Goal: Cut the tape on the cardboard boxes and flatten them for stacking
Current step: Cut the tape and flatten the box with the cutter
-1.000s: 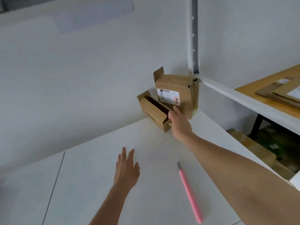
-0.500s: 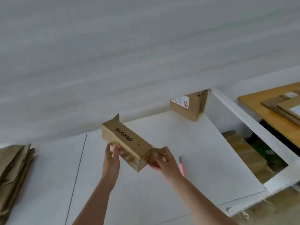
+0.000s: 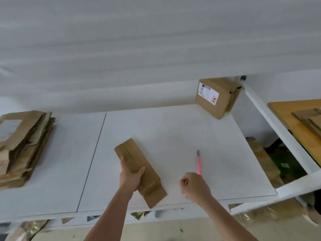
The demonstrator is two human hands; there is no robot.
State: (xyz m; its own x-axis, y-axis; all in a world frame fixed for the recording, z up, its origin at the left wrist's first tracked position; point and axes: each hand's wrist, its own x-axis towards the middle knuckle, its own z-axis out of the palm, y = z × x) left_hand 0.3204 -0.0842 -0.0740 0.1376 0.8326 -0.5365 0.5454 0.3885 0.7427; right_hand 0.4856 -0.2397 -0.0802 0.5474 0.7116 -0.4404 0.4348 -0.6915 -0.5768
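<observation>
— Any writing you can read?

— Not really. The box [image 3: 217,97] at the far right of the table [image 3: 173,133], against the wall, has a white shipping label [image 3: 207,93] with a barcode and a small red-bordered mark, but the print is too small to make out. The long box [image 3: 139,169] near the front edge shows only plain brown card with a seam running down its top.

— Who has hold of that one?

— The left hand [image 3: 130,176] grips it around the middle, fingers curled over the far side, thumb on the near one. It lies on the table.

— And the right hand [image 3: 194,186]?

— Curled, just at the near end of the pink cutter [image 3: 199,163]; whether it actually grips the cutter I cannot tell.

— Anything else?

— A pile of flattened cardboard [image 3: 22,146] at the left, and more flat pieces [image 3: 309,119] on a wooden surface at the right.
</observation>
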